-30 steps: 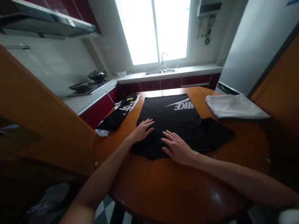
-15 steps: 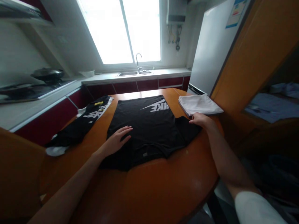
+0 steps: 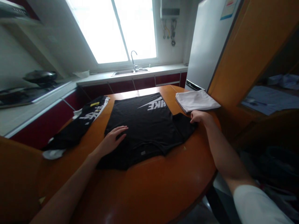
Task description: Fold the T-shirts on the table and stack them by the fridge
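Observation:
A black T-shirt (image 3: 140, 121) lies spread on the wooden table, its neckline towards me and its white NIKE print at the far right. On its left side rests my left hand (image 3: 114, 139), fingers stretched out and holding nothing. My right hand (image 3: 200, 116) is closed in a pinch at the outer end of the right sleeve (image 3: 183, 124). The fingertips are partly hidden, but they meet at the sleeve's edge. Just beyond that hand lies a folded white cloth stack (image 3: 197, 101).
Another black garment (image 3: 72, 129) with white and yellow print lies bunched along the left of the wooden table (image 3: 149, 186). A chair back (image 3: 18, 174) stands at the left. Behind are a counter with a sink (image 3: 123, 72), a stove with a pan (image 3: 40, 75) and a fridge (image 3: 205, 46).
My right hand has shifted slightly outward along the sleeve to its end. My left hand stays open on the shirt. The whole view has turned a little to the right.

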A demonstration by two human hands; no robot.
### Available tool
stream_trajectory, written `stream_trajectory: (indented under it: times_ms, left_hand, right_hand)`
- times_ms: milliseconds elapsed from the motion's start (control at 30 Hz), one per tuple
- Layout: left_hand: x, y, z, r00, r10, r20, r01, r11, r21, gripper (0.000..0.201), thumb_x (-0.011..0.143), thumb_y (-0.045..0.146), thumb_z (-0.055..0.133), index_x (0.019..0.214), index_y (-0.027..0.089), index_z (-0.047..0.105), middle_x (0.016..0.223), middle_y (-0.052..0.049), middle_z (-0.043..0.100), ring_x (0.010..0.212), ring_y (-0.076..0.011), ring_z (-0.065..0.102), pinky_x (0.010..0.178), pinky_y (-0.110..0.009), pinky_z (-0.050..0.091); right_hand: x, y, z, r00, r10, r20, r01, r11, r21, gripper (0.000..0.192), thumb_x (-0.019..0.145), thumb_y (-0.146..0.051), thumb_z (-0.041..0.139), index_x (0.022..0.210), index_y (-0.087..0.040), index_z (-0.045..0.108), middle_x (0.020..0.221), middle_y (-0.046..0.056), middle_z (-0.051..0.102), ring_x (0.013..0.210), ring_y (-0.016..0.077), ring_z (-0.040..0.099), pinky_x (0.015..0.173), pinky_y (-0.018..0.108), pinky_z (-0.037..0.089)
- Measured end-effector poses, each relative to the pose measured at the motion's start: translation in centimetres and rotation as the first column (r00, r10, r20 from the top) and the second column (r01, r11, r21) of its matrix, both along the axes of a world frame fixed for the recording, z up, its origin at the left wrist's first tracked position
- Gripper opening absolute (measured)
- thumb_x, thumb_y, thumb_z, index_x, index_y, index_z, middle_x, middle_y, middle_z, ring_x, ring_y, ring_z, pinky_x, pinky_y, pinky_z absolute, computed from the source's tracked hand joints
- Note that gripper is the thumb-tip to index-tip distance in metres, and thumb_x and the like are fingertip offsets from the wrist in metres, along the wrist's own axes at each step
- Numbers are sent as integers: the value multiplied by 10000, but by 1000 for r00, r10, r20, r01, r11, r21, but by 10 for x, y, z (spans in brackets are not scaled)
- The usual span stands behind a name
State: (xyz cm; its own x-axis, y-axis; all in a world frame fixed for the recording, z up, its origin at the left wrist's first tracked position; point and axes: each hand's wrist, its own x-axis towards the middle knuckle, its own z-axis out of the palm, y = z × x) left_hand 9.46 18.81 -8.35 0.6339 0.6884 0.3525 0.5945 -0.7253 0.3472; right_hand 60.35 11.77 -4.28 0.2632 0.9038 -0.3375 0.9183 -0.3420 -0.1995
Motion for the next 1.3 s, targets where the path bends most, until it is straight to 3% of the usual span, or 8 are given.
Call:
stream_trajectory:
  times_ms: [200,333,533,700,933,1033,1167,1300]
  left_hand:
    - [2,-3,2,1000,2,0,-2,1000,-8,540,991,612,441,1305,226,650,1388,-88,624,1288,-273,581,1155,-472,435]
    - [2,-2,0,1000,-12,12,12,1000,-17,530,990,607,451,1290,223,661,1369,-96,634,1269,-277,590,1145,-481,439]
    - [3,-2,0,1000,-24,16,24,999,-33,527,984,618,452,1272,238,675,1353,-92,643,1255,-282,597,1138,-493,446]
    - [2,-1,0,1000,-24,15,24,999,-36,520,991,603,454,1291,234,664,1359,-93,637,1260,-278,592,1142,-482,441]
    - [2,0,-2,1000,-24,12,25,999,-31,514,994,593,460,1286,222,665,1353,-95,638,1254,-274,595,1135,-466,450]
    - [3,-1,-2,999,-31,16,32,999,-30,496,996,578,468,1282,224,667,1350,-92,639,1250,-271,598,1127,-456,458]
    - [2,-2,-2,999,-45,19,46,999,-23,470,1005,547,469,1286,223,661,1351,-92,637,1250,-264,595,1131,-456,452]
    - [2,-2,0,999,-41,17,42,999,-29,471,1003,556,466,1278,231,667,1347,-86,641,1246,-267,598,1128,-461,457]
  right_hand:
    - [-2,-6,9,996,77,-45,-74,995,73,85,715,-92,684,777,-149,691,755,34,687,747,184,650,616,235,445]
    - [-11,-6,16,955,171,-243,-52,902,428,153,742,-141,595,867,-149,683,832,46,703,780,175,639,653,229,459]
    - [-68,-2,19,803,382,-457,58,713,698,179,823,-289,579,942,-179,655,748,12,657,699,162,603,623,247,458]
    - [-105,4,2,543,616,-570,-122,730,672,383,897,-434,579,1175,-176,635,967,62,731,863,186,683,707,273,528]
    - [-69,28,-24,824,391,-410,82,634,769,234,881,-188,513,989,-147,716,987,97,753,933,195,698,895,331,528]
    - [-54,34,-31,896,291,-336,78,641,764,275,855,-126,497,989,-145,736,993,99,761,950,203,701,912,334,524]
    - [-63,33,-36,929,297,-219,-46,682,730,299,877,-123,504,1042,-160,751,1065,97,757,999,211,696,927,334,525]
    - [-93,27,-45,841,535,-79,-366,670,646,336,934,-203,533,1206,-170,727,1316,120,680,1254,231,604,1102,367,430]
